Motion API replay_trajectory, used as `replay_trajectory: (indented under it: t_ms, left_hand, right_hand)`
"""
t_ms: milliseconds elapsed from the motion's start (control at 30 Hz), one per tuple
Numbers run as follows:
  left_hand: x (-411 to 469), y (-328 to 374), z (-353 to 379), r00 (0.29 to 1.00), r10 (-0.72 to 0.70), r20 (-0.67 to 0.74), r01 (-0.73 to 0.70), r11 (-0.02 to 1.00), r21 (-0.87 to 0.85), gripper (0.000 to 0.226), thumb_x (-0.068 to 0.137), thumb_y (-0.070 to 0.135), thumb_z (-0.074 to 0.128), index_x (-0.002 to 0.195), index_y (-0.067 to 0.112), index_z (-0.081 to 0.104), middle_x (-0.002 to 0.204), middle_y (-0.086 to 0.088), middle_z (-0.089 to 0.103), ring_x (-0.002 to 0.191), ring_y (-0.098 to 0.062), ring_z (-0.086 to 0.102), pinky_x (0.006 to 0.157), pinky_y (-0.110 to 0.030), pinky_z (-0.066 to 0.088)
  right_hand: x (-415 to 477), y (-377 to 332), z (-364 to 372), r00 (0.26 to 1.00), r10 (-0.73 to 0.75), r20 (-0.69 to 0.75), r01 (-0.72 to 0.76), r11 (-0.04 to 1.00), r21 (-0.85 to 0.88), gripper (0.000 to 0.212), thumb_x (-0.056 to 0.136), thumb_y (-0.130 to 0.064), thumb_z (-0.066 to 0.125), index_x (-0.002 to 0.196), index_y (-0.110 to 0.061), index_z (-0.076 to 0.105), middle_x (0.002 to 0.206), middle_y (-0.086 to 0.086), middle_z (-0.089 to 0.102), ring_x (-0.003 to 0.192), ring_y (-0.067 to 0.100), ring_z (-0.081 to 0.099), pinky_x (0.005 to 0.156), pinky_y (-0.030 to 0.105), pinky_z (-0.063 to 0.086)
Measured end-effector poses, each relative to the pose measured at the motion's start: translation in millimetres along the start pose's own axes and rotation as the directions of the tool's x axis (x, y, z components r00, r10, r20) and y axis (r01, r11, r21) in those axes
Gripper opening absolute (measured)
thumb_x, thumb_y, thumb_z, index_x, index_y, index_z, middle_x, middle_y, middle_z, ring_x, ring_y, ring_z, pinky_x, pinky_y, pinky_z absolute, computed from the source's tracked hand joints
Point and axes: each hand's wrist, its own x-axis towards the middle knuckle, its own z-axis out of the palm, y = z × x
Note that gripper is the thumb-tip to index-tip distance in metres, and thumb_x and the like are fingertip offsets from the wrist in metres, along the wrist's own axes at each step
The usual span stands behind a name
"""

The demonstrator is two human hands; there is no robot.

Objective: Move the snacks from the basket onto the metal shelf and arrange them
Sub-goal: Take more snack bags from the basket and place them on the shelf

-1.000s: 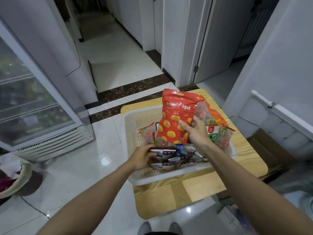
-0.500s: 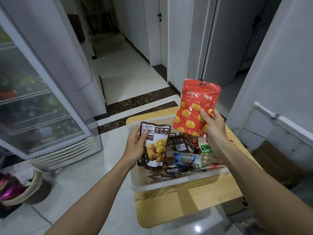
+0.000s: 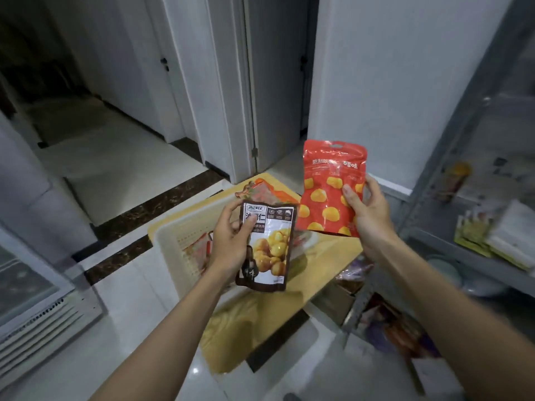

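Hands now nearer shelf (image 3: 469,259): left hand (image 3: 228,244) grips brown pouch (image 3: 269,247), right hand (image 3: 367,215) red pouch (image 3: 327,192).

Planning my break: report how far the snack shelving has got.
Done: yellow packets sit on the metal shelf, origin unclear. In hand: left hand grips a brown chestnut pouch, right hand a red pouch. Left: orange packets remain in the basket.
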Motion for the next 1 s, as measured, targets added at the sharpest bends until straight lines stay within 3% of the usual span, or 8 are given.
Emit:
replay_trajectory:
  t_ms: [233,367,500,600,700,800,933,1000]
  left_hand:
    - [-37,47,79,0.986,0.024,0.166,-0.011,0.997,-0.078,0.031,0.095,0.019,0.061,0.121,0.033,0.055,0.109,-0.008,0.069,0.086,-0.018,0.073,0.063,-0.028,0.058]
    - [-53,72,131,0.967,0.035,0.254,-0.013,0.996,-0.090,0.033,0.095,0.019,0.060,0.125,0.032,0.052,0.089,-0.006,0.076,0.078,-0.022,0.074,0.061,-0.032,0.057]
    - [-61,97,189,0.950,0.059,0.307,-0.028,0.994,-0.107,0.031,0.095,0.021,0.060,0.122,0.035,0.053,0.085,-0.003,0.076,0.075,-0.022,0.074,0.062,-0.035,0.057]
    - [-65,116,236,0.947,0.062,0.314,-0.018,0.990,-0.141,0.028,0.096,0.020,0.058,0.120,0.033,0.054,0.079,-0.002,0.075,0.068,-0.014,0.073,0.053,-0.024,0.055]
    - [-63,132,283,0.938,0.072,0.338,-0.016,0.986,-0.166,0.029,0.095,0.021,0.059,0.122,0.032,0.054,0.086,-0.009,0.075,0.068,-0.020,0.073,0.050,-0.028,0.055]
    - [-55,147,325,0.941,0.078,0.330,-0.017,0.983,-0.184,0.028,0.096,0.021,0.059,0.123,0.030,0.055,0.079,-0.006,0.075,0.063,-0.020,0.072,0.047,-0.028,0.054]
    - [-37,167,364,0.935,0.102,0.341,-0.033,0.979,-0.202,0.030,0.095,0.022,0.059,0.123,0.031,0.055,0.080,-0.006,0.076,0.067,-0.023,0.073,0.055,-0.034,0.059]
    - [-20,177,379,0.927,0.128,0.352,-0.051,0.974,-0.220,0.030,0.095,0.021,0.059,0.123,0.030,0.054,0.081,-0.006,0.076,0.069,-0.023,0.073,0.056,-0.035,0.060]
  right_hand:
    - [-72,-48,-85,0.972,-0.109,-0.209,0.111,0.994,-0.003,0.037,0.097,-0.026,0.059,0.131,-0.031,0.047,0.112,-0.007,0.067,0.087,0.010,0.073,0.065,0.031,0.060]
    - [-87,-81,-143,0.933,-0.184,-0.309,0.171,0.983,-0.069,0.041,0.096,-0.030,0.060,0.135,-0.028,0.047,0.114,-0.008,0.067,0.088,0.008,0.073,0.069,0.030,0.059]
    - [-86,-114,-204,0.883,-0.261,-0.390,0.242,0.965,-0.097,0.034,0.095,-0.029,0.062,0.127,-0.031,0.049,0.103,-0.011,0.069,0.083,0.005,0.073,0.065,0.026,0.058]
    - [-78,-140,-249,0.864,-0.269,-0.425,0.258,0.962,-0.086,0.032,0.095,-0.030,0.063,0.123,-0.035,0.049,0.105,-0.005,0.071,0.085,0.010,0.073,0.066,0.029,0.059]
    - [-62,-168,-291,0.855,-0.268,-0.443,0.247,0.963,-0.105,0.033,0.095,-0.032,0.063,0.124,-0.034,0.049,0.104,-0.004,0.071,0.085,0.012,0.074,0.068,0.032,0.061]
    - [-37,-200,-329,0.843,-0.281,-0.458,0.257,0.959,-0.116,0.038,0.093,-0.030,0.066,0.126,-0.030,0.048,0.103,-0.004,0.071,0.084,0.013,0.073,0.069,0.032,0.060]
    - [10,-236,-362,0.839,-0.231,-0.492,0.225,0.972,-0.072,0.050,0.090,-0.027,0.070,0.135,-0.023,0.047,0.103,-0.004,0.067,0.085,0.014,0.070,0.070,0.032,0.058]
    - [38,-250,-368,0.846,-0.196,-0.497,0.193,0.980,-0.057,0.045,0.090,-0.024,0.070,0.130,-0.019,0.050,0.103,-0.001,0.068,0.080,0.013,0.069,0.068,0.030,0.057]
